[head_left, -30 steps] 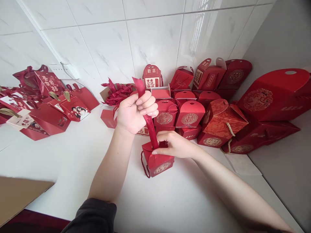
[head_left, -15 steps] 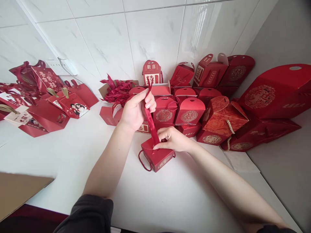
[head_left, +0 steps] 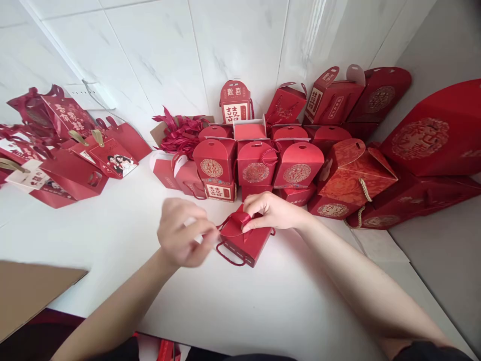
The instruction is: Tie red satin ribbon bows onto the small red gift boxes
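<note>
A small red gift box [head_left: 259, 238] with twisted red cord handles rests on the white table. My right hand [head_left: 271, 213] pinches a dark red satin ribbon [head_left: 240, 220] close against the box's top. To the left of the box is my left hand [head_left: 186, 233], smeared by motion. Its fingertips are drawn together where the ribbon's other stretch leads, and they appear to grip it. The cord handle [head_left: 230, 255] hangs in a loop at the box's near left side. My right fingers hide part of the ribbon at the box top.
Stacked red boxes [head_left: 255, 168] stand along the tiled wall. A carton heaped with red ribbons [head_left: 178, 133] sits left of them. More red gift bags [head_left: 75, 165] fill the far left. A brown cardboard sheet [head_left: 33, 291] juts in at the lower left.
My left hand has come down and left from above the box, bringing the ribbon from upright to low across the top. My right hand still pinches at the box top. The box has turned slightly.
</note>
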The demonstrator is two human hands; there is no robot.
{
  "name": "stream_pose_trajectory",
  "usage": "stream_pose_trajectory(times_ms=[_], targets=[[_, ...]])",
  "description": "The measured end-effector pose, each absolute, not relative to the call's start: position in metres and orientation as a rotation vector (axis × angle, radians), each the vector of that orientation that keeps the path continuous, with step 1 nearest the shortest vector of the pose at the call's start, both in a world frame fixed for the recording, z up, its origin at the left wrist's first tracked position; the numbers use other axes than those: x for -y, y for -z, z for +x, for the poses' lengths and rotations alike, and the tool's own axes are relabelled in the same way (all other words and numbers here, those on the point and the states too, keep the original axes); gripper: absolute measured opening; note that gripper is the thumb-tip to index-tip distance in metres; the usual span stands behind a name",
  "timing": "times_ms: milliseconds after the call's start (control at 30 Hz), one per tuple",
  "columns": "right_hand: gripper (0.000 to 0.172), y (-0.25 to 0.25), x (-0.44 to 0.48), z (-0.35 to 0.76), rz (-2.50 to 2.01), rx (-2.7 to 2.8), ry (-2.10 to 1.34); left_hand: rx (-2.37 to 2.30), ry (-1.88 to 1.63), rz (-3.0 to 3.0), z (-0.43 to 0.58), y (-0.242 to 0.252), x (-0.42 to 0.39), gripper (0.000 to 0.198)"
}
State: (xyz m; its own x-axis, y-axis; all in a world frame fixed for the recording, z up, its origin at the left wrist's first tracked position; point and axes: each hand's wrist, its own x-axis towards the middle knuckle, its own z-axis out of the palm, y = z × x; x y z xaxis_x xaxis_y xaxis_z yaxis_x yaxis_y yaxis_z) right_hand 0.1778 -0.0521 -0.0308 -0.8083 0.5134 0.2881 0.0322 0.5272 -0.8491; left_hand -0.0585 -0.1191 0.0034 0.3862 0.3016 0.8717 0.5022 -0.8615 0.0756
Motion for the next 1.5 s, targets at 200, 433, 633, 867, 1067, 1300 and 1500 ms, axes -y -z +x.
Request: stream_pose_trajectory(times_ms=[200,433,633,867,1067,1300,1500], targets=[[0.02,0.031,0.052,0.18,-0.506,2.181,-1.238,0.69,1.092,-2.88,-0.048,0.027,0.11,0.008],[0.017,0.034,0.05,0.18,-0.489,2.091,-1.294,1.292,1.267,-3.169,-0.051,0.034,0.095,0.007],[0.015,0.036,0.05,0.177,-0.368,1.943,-1.423,1.633,1.005,-3.524,-0.044,0.013,0.087,0.02],[0.016,0.036,0.051,0.179,-0.346,1.897,-1.432,1.69,0.769,-3.579,-0.031,-0.001,0.076,0.032],[0.017,0.036,0.047,0.181,-0.353,1.913,-1.376,1.678,0.596,-3.634,-0.034,-0.008,0.063,0.033],[0.014,0.034,0.047,0.183,-0.34,1.923,-1.328,1.953,0.553,-3.932,-0.033,-0.01,0.055,0.025],[0.01,0.028,0.05,0.184,-0.308,1.968,-1.306,1.967,0.409,-4.08,-0.026,-0.008,0.059,0.021]])
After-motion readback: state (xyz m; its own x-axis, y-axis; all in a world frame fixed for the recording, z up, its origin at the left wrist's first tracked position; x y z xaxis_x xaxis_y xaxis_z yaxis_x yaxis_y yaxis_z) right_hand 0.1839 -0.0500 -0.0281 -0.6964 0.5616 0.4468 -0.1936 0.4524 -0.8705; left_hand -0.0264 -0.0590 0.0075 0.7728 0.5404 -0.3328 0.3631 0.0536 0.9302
